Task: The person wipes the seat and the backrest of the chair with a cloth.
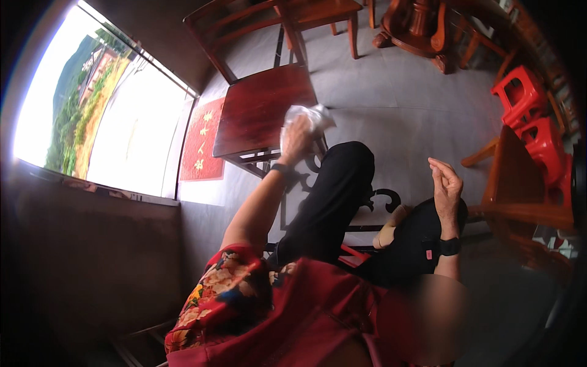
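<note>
My left hand [296, 137] is closed on a crumpled white cloth [317, 115]. Hand and cloth are at the right edge of the dark red wooden seat of a chair [260, 110], and the cloth is slightly smeared by motion. Whether it touches the seat, I cannot tell for sure. Over my right knee, my right hand [448, 189] hangs in the air with nothing in it. Its fingers are loosely stretched and the thumb stands a little apart.
Left of the chair lies a red doormat [203, 144] by a bright doorway [143, 122]. Red plastic stools [541, 144] and a wooden chair [516, 171] stand at the right. At the back are a second wooden chair [321, 15] and a carved table base [419, 30].
</note>
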A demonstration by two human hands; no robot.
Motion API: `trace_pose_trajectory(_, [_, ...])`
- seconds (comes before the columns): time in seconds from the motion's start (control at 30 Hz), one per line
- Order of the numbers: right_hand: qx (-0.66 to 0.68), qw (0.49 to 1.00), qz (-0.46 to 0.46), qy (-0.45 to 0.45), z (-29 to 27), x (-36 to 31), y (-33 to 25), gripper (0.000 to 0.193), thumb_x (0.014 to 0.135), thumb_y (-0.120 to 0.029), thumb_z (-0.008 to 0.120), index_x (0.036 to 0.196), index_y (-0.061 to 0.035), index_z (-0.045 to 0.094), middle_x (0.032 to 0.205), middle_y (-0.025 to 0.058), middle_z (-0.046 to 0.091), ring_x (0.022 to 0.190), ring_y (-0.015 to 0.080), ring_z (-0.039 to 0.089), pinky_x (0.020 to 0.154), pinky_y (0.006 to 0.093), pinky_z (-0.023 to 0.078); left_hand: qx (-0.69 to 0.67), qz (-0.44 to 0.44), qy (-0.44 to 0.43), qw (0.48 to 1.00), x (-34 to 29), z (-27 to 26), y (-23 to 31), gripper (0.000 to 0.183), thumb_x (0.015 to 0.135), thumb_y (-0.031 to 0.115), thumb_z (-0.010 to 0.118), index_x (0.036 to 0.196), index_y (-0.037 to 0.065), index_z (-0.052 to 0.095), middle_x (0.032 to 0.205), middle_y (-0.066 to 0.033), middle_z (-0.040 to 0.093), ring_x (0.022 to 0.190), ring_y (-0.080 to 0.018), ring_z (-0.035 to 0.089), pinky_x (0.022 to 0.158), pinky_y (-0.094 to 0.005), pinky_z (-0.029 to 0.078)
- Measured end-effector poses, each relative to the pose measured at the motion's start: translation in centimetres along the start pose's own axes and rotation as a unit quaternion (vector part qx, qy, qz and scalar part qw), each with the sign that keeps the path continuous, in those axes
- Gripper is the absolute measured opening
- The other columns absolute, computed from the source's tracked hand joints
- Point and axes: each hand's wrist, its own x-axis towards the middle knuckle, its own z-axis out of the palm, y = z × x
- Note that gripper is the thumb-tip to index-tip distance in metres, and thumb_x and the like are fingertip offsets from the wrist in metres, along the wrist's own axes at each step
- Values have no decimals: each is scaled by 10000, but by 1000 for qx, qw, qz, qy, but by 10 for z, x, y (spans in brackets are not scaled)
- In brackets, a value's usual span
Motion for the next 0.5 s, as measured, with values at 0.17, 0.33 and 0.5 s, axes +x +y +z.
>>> trace_pose_trajectory(0.17, [-44, 998, -24, -34, 18, 27, -44, 199, 965, -60, 546, 1093, 1, 685, 1079, 87, 679, 999, 156, 641, 856, 261, 516, -97, -60, 83, 990, -63, 0, -104, 559, 825, 36, 492, 1374, -33, 416, 1411, -257, 413, 1359, -377, 349, 1140, -490, 257])
trace_pose_trajectory(0.33, [-44, 998, -36, -41, 45, 70, -77, 214, 974, -77, 534, 1109, 18, 670, 1072, 97, 675, 997, 164, 634, 911, 275, 489, 82, -206, 120, 968, -94, -11, -270, 450, 873, 165, 525, 1287, -11, 524, 1333, -302, 475, 1199, -489, 436, 1058, -522, 331])
trace_pose_trajectory(0.5, [-5, 990, -90, -104, 125, 129, -125, 221, 972, -72, 529, 1115, 33, 661, 1085, 95, 674, 996, 157, 632, 903, 271, 490, 240, -53, 205, 947, -22, 41, -239, 506, 935, 389, 513, 1250, -7, 525, 1194, -230, 563, 1157, -361, 517, 980, -458, 414])
